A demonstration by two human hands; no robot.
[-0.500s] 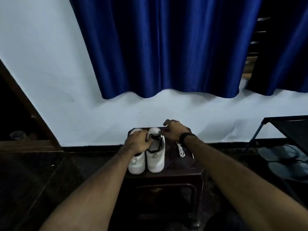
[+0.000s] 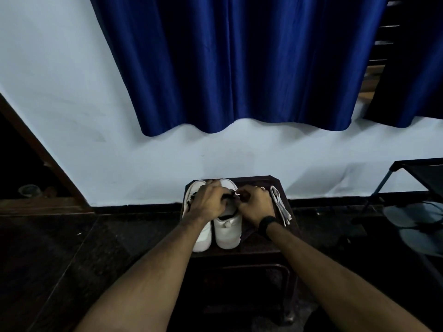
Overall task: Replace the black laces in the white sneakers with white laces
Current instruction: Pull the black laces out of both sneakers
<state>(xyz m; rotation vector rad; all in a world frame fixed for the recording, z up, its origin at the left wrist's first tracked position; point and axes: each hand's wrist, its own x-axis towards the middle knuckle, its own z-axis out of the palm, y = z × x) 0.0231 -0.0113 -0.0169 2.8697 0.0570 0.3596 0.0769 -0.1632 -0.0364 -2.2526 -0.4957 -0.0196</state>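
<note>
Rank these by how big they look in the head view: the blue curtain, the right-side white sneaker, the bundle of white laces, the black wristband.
1. blue curtain
2. right-side white sneaker, partly covered by both hands
3. bundle of white laces
4. black wristband, clearly smallest

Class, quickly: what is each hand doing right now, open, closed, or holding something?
Left hand: closed on the black lace of the right-side sneaker.
Right hand: closed, pinching at the same lace.
</note>
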